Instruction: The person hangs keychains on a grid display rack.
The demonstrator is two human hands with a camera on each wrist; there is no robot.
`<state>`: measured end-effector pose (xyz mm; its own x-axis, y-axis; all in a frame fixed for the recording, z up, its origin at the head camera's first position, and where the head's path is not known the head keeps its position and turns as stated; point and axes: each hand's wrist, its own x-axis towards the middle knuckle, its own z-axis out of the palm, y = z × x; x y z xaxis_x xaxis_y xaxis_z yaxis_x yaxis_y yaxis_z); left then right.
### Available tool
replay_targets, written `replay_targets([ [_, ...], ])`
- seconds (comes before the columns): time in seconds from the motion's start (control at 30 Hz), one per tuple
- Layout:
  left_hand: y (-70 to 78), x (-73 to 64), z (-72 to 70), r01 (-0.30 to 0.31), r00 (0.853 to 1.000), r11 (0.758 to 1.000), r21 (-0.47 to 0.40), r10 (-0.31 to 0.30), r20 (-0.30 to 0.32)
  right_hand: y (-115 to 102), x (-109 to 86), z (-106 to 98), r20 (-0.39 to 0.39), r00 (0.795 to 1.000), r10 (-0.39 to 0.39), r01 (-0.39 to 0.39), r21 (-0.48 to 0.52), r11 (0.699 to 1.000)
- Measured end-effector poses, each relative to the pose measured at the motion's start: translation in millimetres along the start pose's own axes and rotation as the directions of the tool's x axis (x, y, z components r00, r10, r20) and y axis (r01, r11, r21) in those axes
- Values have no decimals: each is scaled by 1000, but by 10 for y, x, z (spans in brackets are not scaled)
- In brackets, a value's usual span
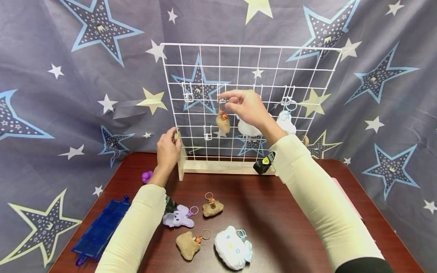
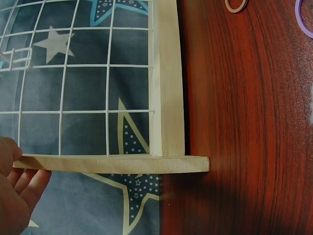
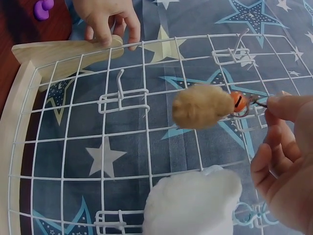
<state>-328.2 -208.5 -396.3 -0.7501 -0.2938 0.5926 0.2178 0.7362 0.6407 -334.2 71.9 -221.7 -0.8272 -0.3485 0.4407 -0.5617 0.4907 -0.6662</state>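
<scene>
A white wire grid rack [image 1: 252,46] stands upright in a wooden base. In the head view, my right hand [image 1: 252,108] pinches the ring end of a small brown plush keychain [image 1: 223,124] at a hook in the second row. The right wrist view shows this plush [image 3: 200,106] hanging from an orange bell [image 3: 238,102] under my fingertips; whether the ring is on the hook I cannot tell. My left hand [image 1: 168,149] grips the rack's wooden side post [image 2: 112,164]. Two white plush keychains [image 1: 286,122] hang on the right part of the grid, one partly behind my right hand.
On the table [image 1: 273,227] lie a lilac plush keychain [image 1: 179,218], two brown plush keychains [image 1: 187,246] and a white plush keychain [image 1: 230,248]. A blue plastic case [image 1: 100,227] is at left, a purple figure [image 1: 146,176] beside the rack. Bare hooks [image 1: 208,133] hang on the grid.
</scene>
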Motion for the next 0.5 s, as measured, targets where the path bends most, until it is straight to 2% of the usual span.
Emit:
replay_targets([
  [0.27, 10, -2, -8, -7, 1000, 1000, 2, 7, -9, 27, -40, -14, -63, 998, -2, 0, -33, 999],
  [0.5, -2, 6, 8, -10, 1000, 1000, 5, 10, -7, 57, -128, -8, -52, 999, -13, 12, -12, 1000],
])
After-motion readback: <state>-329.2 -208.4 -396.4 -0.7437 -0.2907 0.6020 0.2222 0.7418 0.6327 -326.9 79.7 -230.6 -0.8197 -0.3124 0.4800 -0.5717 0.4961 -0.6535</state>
